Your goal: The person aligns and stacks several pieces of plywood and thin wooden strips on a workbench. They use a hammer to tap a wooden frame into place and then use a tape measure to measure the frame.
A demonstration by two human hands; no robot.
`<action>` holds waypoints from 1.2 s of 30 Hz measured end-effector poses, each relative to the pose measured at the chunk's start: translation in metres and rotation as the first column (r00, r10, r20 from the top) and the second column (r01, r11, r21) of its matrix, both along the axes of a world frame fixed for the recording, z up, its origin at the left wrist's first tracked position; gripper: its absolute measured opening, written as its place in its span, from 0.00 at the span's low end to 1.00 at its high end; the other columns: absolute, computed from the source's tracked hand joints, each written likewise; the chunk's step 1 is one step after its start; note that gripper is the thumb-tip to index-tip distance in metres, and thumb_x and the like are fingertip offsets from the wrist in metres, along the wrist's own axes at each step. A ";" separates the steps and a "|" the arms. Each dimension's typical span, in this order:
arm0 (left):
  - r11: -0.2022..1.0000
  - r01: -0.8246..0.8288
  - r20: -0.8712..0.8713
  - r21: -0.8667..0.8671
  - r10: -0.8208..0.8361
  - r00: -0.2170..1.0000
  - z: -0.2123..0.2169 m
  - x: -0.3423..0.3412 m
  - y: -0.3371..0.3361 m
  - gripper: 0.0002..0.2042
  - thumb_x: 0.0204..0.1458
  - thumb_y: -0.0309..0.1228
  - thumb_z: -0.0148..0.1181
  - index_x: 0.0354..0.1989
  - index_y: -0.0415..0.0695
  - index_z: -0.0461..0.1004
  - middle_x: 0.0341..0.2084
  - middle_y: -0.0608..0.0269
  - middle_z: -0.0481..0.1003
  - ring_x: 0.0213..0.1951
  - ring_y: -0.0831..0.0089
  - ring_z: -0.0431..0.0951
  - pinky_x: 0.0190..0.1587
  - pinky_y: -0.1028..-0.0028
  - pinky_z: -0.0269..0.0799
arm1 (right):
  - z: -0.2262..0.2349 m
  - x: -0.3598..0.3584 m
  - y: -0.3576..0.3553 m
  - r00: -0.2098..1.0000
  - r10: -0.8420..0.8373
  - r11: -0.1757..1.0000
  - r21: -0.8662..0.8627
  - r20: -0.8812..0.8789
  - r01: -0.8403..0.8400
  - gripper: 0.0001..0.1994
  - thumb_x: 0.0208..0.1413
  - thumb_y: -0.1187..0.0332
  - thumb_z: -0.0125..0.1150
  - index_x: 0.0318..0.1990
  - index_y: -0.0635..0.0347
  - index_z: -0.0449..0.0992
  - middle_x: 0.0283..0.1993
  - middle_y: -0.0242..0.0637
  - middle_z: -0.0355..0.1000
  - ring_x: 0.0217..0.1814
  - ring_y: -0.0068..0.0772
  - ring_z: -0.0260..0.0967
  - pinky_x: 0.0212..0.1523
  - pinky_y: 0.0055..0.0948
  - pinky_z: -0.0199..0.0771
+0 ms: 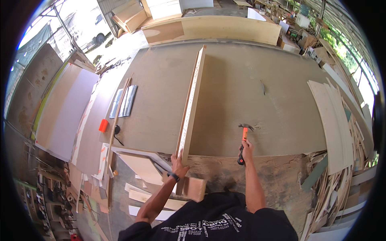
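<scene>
Your left hand (178, 164) grips the near end of the long board (192, 103), which stands on its narrow edge and runs away from you across the big brown worktop (257, 72); holding it there seems to keep it from tipping over. Your right hand (246, 148) is closed around the hammer (243, 141), its head resting on the worktop well to the right of the board, kept ready and out of the way. The board is pale wood, thin and straight, with a light face turned left. A small wood block (194, 188) sits just below your left wrist.
</scene>
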State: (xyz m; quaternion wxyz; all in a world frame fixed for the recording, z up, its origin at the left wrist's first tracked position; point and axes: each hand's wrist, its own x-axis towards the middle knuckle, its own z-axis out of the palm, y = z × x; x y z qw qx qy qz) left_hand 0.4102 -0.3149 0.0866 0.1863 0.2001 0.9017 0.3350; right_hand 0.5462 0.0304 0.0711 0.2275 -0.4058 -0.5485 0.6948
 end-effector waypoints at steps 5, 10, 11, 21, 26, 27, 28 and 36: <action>0.939 -0.115 -0.056 -0.325 0.102 0.993 -0.001 0.015 0.092 0.48 0.46 0.45 0.70 0.76 0.69 0.46 0.74 0.38 0.23 0.74 0.33 0.25 0.63 0.22 0.36 | 0.011 0.095 0.044 0.999 -0.050 0.996 0.077 0.020 0.048 0.10 0.65 0.62 0.54 0.45 0.59 0.74 0.21 0.30 0.65 0.12 0.21 0.60 0.11 0.24 0.64; 0.882 -0.099 -0.082 -0.460 0.069 0.994 0.009 0.018 0.108 0.52 0.47 0.59 0.66 0.77 0.63 0.42 0.74 0.38 0.29 0.75 0.40 0.30 0.66 0.32 0.43 | 0.009 0.180 0.066 0.986 -0.163 0.978 0.139 0.040 0.156 0.12 0.65 0.64 0.54 0.47 0.63 0.74 0.20 0.32 0.65 0.12 0.21 0.61 0.11 0.24 0.64; 0.894 -0.125 -0.083 -0.430 0.099 0.992 0.006 0.018 0.108 0.52 0.46 0.60 0.66 0.77 0.63 0.42 0.74 0.38 0.30 0.75 0.40 0.31 0.66 0.32 0.42 | 0.009 0.191 0.065 0.985 -0.165 0.978 0.135 0.046 0.157 0.12 0.65 0.64 0.53 0.47 0.63 0.74 0.20 0.31 0.65 0.13 0.21 0.62 0.11 0.24 0.64; 0.866 -0.312 -0.256 -0.391 0.223 0.941 -0.019 0.010 0.125 0.49 0.42 0.60 0.67 0.75 0.64 0.53 0.70 0.39 0.44 0.70 0.43 0.43 0.63 0.41 0.47 | 0.008 0.212 0.041 0.989 -0.075 0.994 0.086 0.130 0.064 0.20 0.67 0.65 0.53 0.61 0.66 0.70 0.20 0.32 0.66 0.13 0.21 0.62 0.12 0.24 0.65; 0.884 -0.308 -0.236 -0.351 0.235 0.943 -0.020 -0.022 0.139 0.48 0.42 0.58 0.68 0.74 0.64 0.55 0.70 0.40 0.43 0.71 0.43 0.42 0.64 0.38 0.45 | 0.018 0.163 0.038 0.995 -0.059 0.996 0.065 0.083 0.054 0.17 0.67 0.65 0.53 0.57 0.67 0.72 0.20 0.32 0.67 0.13 0.21 0.62 0.12 0.24 0.65; 0.889 -0.310 -0.237 -0.336 0.239 0.942 -0.022 -0.029 0.141 0.47 0.42 0.58 0.68 0.74 0.63 0.55 0.70 0.40 0.42 0.71 0.43 0.41 0.65 0.37 0.44 | 0.020 0.154 0.038 0.996 -0.050 0.997 0.066 0.073 0.045 0.17 0.67 0.65 0.53 0.56 0.67 0.73 0.20 0.32 0.67 0.13 0.21 0.63 0.12 0.24 0.65; 0.893 -0.304 -0.233 -0.333 0.234 0.944 -0.022 -0.036 0.143 0.47 0.42 0.57 0.68 0.74 0.63 0.55 0.70 0.40 0.42 0.71 0.43 0.41 0.65 0.37 0.44 | 0.020 0.146 0.037 0.997 -0.046 0.997 0.065 0.065 0.042 0.16 0.67 0.65 0.53 0.55 0.67 0.73 0.21 0.32 0.67 0.13 0.21 0.63 0.12 0.24 0.66; 0.883 -0.298 -0.211 -0.362 0.234 0.949 -0.018 -0.060 0.158 0.46 0.44 0.56 0.67 0.74 0.61 0.56 0.70 0.35 0.42 0.71 0.39 0.43 0.66 0.37 0.41 | 0.004 0.093 0.042 0.994 0.106 0.994 0.007 0.004 -0.106 0.20 0.68 0.65 0.54 0.63 0.64 0.70 0.21 0.32 0.67 0.12 0.18 0.61 0.13 0.22 0.65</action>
